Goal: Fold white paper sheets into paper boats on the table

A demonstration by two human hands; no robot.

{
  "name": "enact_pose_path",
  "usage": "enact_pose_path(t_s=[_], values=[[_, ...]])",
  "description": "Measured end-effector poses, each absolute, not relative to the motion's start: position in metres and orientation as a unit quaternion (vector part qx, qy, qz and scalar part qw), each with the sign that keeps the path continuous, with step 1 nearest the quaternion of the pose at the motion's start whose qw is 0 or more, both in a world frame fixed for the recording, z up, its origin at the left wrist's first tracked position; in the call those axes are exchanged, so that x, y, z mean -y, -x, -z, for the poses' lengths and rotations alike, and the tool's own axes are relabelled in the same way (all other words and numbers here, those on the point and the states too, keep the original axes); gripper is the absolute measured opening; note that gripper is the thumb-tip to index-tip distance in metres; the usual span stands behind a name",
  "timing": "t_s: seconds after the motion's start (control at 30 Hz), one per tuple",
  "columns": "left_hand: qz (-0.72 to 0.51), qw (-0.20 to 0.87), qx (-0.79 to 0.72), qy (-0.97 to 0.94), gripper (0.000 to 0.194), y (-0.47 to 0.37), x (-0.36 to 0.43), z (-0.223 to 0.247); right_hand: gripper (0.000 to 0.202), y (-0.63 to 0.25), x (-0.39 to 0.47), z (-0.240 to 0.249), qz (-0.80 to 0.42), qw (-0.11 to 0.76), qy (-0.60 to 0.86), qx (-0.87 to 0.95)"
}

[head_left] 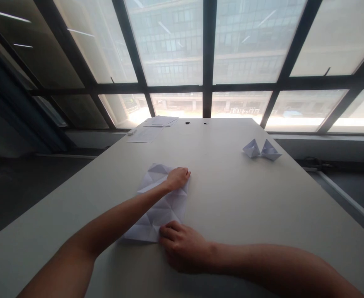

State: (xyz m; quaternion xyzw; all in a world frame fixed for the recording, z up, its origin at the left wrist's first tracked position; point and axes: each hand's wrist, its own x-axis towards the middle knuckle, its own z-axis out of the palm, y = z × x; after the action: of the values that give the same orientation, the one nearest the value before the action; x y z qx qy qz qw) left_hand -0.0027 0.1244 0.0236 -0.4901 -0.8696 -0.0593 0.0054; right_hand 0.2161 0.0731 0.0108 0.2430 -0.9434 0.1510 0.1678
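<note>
A creased sheet of white paper [166, 209] lies on the white table in front of me, marked with many fold lines. My left hand [178, 178] reaches across it to the far right corner, its fingers curled closed on the paper's edge. At the near right corner, my right hand [182, 244] pinches the paper between thumb and fingers. Part of the sheet is hidden beneath my left forearm.
Two joined folded paper shapes [270, 151] stand near the table's right edge. Loose white sheets [144, 135] lie at the far left, beside a small white object [131, 132]. Windows rise beyond the table [225, 186].
</note>
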Motion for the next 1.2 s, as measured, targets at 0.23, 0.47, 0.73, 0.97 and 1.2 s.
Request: enact_pose_path(t_s=[0.23,0.47,0.73,0.97,1.2], values=[[0.095,0.064,0.887,0.448,0.041,-0.013,-0.164,-0.011,0.019,-0.194,-0.136,-0.030,-0.281,0.270,-0.107,0.915],[0.118,0.090,0.879,0.453,0.038,-0.004,-0.159,-0.004,0.034,-0.191,-0.351,-0.061,-0.129,0.441,0.334,0.823],[0.278,0.036,0.746,0.604,0.026,-0.001,-0.156,-0.002,0.021,-0.222,-0.440,-0.028,-0.052,0.343,0.417,0.840],[0.490,-0.141,0.663,0.548,0.043,0.013,-0.161,0.002,0.017,-0.185,-0.326,-0.024,-0.166,0.396,0.152,0.890],[0.572,-0.222,0.667,0.422,0.046,0.009,-0.159,-0.003,0.022,-0.187,-0.209,-0.022,-0.279,0.358,-0.053,0.889]])
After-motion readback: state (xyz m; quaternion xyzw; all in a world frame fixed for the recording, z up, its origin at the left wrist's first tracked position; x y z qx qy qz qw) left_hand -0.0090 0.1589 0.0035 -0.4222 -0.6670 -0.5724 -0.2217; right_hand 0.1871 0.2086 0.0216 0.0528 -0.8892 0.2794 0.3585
